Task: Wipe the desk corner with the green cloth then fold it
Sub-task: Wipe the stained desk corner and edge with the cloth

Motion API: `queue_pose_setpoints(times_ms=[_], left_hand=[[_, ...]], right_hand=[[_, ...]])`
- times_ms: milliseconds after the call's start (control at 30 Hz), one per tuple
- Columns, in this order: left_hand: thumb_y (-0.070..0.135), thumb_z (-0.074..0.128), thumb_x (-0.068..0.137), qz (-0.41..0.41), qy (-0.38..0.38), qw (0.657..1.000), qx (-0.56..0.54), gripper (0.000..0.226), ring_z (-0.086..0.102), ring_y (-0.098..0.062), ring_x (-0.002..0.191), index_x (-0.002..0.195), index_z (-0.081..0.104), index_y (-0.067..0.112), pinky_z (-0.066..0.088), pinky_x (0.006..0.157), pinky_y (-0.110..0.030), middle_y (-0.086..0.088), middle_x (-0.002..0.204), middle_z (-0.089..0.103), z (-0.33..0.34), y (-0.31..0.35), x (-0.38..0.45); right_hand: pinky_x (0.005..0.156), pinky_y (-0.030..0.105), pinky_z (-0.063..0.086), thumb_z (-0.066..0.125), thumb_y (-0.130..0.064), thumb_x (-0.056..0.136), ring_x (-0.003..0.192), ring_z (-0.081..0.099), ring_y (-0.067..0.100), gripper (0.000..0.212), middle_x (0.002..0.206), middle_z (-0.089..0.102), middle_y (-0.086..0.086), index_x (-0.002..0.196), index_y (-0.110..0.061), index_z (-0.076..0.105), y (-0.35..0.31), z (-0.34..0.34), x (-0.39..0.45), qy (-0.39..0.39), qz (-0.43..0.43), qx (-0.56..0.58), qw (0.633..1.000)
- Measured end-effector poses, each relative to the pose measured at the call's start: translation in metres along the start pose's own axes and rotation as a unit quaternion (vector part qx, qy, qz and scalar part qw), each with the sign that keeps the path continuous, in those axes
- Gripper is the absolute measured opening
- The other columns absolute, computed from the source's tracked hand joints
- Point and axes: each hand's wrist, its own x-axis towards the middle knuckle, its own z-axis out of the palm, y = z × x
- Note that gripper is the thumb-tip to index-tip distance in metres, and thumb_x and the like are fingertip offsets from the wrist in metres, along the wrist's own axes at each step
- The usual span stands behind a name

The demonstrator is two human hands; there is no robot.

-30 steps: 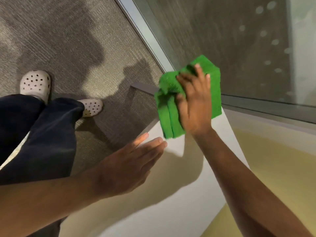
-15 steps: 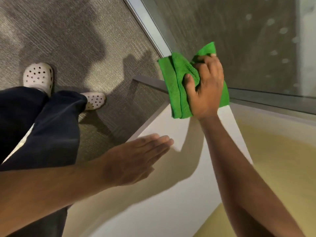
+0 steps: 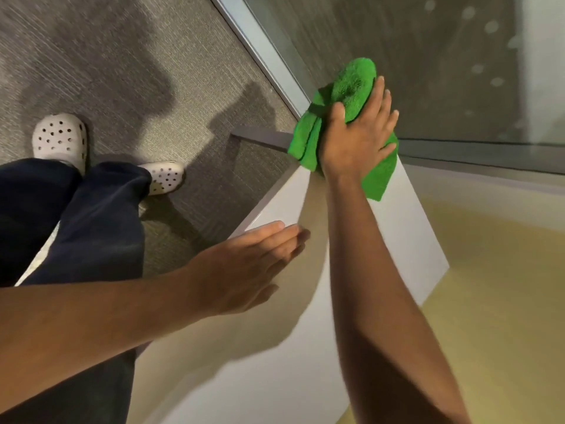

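one green cloth [image 3: 351, 117], two hands, two pale perforated clogs and one white desk [image 3: 406, 240] make up the count here.

the green cloth sits in the upper middle of the frame, bunched and partly doubled over, lying on the far corner of the desk where the white top meets a dark ledge below a glass panel [image 3: 443, 56]. one rounded lobe of it rises above the fingertips, a folded edge pokes out to the left of the hand, and a flat flap trails down to the lower right onto the white surface.

the right hand [image 3: 357, 139] lies palm down on the cloth, fingers straight and spread, pointing toward the upper right, thumb tucked to the left against the fabric. it presses on the cloth flat rather than clutching it. its bare forearm runs down to the bottom right of the frame.

the left hand [image 3: 247, 264] is at the middle of the frame, empty, fingers extended and held together, palm down at the near left edge of the desk; whether it touches the surface cannot be told. its forearm crosses from the left edge.

at the left, dark trousers [image 3: 91, 224] cover the legs, with one clog [image 3: 59, 139] at upper left and the other clog [image 3: 165, 175] beside it on grey carpet [image 3: 122, 56].
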Motion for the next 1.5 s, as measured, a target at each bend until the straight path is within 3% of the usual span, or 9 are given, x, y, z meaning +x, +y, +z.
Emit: queue_pose_setpoints(times_ms=[333,500,633,767,933,1067,1233,1400,1500], left_hand=[[0.043,0.063,0.101,-0.009,0.034,0.999,-0.023,0.08,0.055,-0.034,0.15,0.16,0.046,-0.009,0.033,0.132,-0.048,-0.022,0.16,0.056,0.005,0.001,-0.001],[0.036,0.059,0.103,-0.024,0.043,0.996,-0.075,0.076,0.04,-0.035,0.161,0.164,0.04,-0.006,0.031,0.135,-0.049,-0.021,0.173,0.041,0.015,0.004,-0.002],[0.032,0.056,0.105,-0.029,0.058,0.992,-0.107,0.072,0.034,-0.033,0.164,0.164,0.039,-0.007,0.027,0.137,-0.048,-0.019,0.175,0.038,0.017,0.005,-0.003],[0.028,0.064,0.102,-0.037,0.089,0.984,-0.147,0.068,0.04,-0.03,0.161,0.159,0.048,-0.005,0.039,0.131,-0.046,-0.017,0.171,0.046,0.01,0.004,-0.004],[0.032,0.057,0.104,-0.028,0.074,0.992,-0.1,0.07,0.041,-0.029,0.161,0.163,0.044,-0.003,0.026,0.137,-0.043,-0.017,0.172,0.044,0.008,0.002,-0.006],[0.028,0.05,0.105,-0.036,0.066,0.992,-0.105,0.071,0.034,-0.032,0.164,0.166,0.035,-0.007,0.025,0.138,-0.046,-0.021,0.175,0.037,0.014,0.005,-0.005],[0.028,0.044,0.107,-0.035,0.058,0.991,-0.112,0.07,0.03,-0.034,0.166,0.166,0.034,-0.008,0.019,0.139,-0.049,-0.024,0.175,0.035,0.026,0.01,-0.006],[0.024,0.057,0.1,-0.042,0.094,0.989,-0.107,0.048,0.062,-0.037,0.139,0.135,0.071,-0.005,0.03,0.136,-0.047,-0.024,0.142,0.07,0.022,0.012,-0.002],[0.023,0.055,0.1,-0.044,0.085,0.989,-0.113,0.054,0.06,-0.035,0.145,0.145,0.064,-0.007,0.037,0.133,-0.048,-0.024,0.151,0.066,0.019,0.012,0.0]], right_hand=[[0.129,0.067,0.002,0.051,-0.035,0.097,0.167,-0.003,0.035,0.079,0.18,0.001,0.004,0.169,-0.023,0.019,0.012,-0.002,-0.063,-0.07,-0.13,-0.063,0.987],[0.118,0.056,0.037,0.047,-0.033,0.093,0.145,0.048,0.031,0.044,0.153,0.054,0.006,0.129,-0.021,0.068,0.001,-0.006,0.021,-0.036,-0.153,-0.072,0.985],[0.096,0.053,0.05,0.043,-0.028,0.104,0.108,0.066,0.03,0.032,0.112,0.072,0.006,0.116,-0.012,0.068,0.025,-0.012,0.039,-0.044,-0.187,0.052,0.98],[0.098,0.052,0.05,0.034,-0.037,0.11,0.109,0.067,0.035,0.044,0.112,0.076,0.012,0.117,-0.012,0.069,0.049,-0.01,0.037,0.002,-0.091,0.075,0.993],[0.109,0.048,0.044,0.026,-0.048,0.099,0.123,0.063,0.037,0.062,0.127,0.074,0.014,0.124,-0.016,0.072,0.04,-0.013,0.042,0.03,0.053,0.055,0.997],[0.123,0.051,0.031,0.038,-0.045,0.106,0.142,0.053,0.028,0.051,0.147,0.065,0.003,0.146,-0.022,0.06,0.033,-0.008,0.009,0.05,-0.039,0.048,0.997],[0.132,0.055,-0.003,0.037,-0.048,0.109,0.168,0.003,0.022,0.063,0.179,0.016,-0.009,0.168,-0.031,0.023,0.043,-0.004,-0.045,-0.02,-0.052,0.053,0.997],[0.13,0.057,-0.006,0.035,-0.06,0.105,0.167,-0.01,0.018,0.07,0.179,0.0,-0.016,0.168,-0.04,0.011,0.04,-0.002,-0.092,-0.087,-0.068,0.036,0.993],[0.128,0.065,0.002,0.054,-0.061,0.096,0.167,-0.004,0.027,0.081,0.179,0.005,-0.01,0.166,-0.041,0.019,0.029,-0.008,-0.076,-0.095,-0.083,-0.009,0.992]])
